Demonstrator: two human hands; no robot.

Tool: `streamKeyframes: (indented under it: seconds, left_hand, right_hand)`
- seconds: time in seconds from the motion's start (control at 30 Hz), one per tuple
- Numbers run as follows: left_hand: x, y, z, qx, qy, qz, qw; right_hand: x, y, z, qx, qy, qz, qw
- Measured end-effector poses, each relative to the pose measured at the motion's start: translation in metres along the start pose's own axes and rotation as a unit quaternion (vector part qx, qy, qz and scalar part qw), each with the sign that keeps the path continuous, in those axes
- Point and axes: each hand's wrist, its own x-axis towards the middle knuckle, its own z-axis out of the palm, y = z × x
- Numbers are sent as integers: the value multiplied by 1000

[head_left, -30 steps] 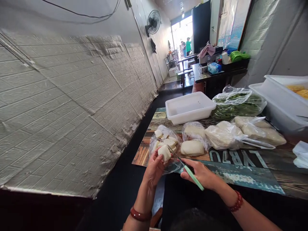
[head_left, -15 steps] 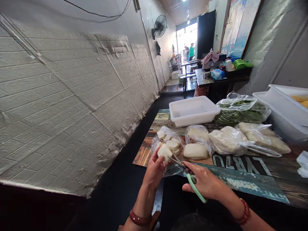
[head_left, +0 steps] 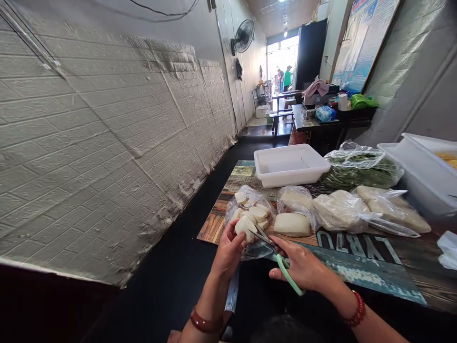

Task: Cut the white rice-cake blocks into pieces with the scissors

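Held between the thumb and fingers of my left hand [head_left: 228,247] is a pale, doughy-looking piece [head_left: 244,227]. My right hand [head_left: 303,262] grips a pair of scissors with light green handles [head_left: 290,276]; the blades point left and reach the right edge of that piece. Just beyond and below lies an open clear plastic bag [head_left: 252,196] with several similar cut pieces in it. Right of the blades, a larger smooth pale block [head_left: 292,224] rests on the patterned board, partly in a second plastic bag [head_left: 295,198].
More bagged pale blocks [head_left: 339,208] lie to the right. Behind them are a white plastic tub [head_left: 292,166] and a bag of green leaves [head_left: 360,166]. White bins [head_left: 421,166] stand at far right. A brick-patterned wall [head_left: 107,157] runs along the left. Two people appear near the distant doorway.
My view has shifted slightly. Both hands stay close together, the piece is still in my left hand, and the scissor blades look a little closer together.
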Motion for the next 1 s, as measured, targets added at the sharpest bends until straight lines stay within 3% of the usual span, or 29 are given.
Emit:
streamKeyframes:
  seconds: [0.47,0.7,1.0]
  left_hand:
    - [2,-2,-4,-10,1,-10,1000]
    - [4,-5,-7,-16,0,-6,1000]
    - [1,-6,-7,3,0,5,1000]
  right_hand:
    - [6,3,11,-32,22,-1,999]
    - [5,5,7,2,-4,3,1000]
    - [9,2,8,-8,14,2,1000]
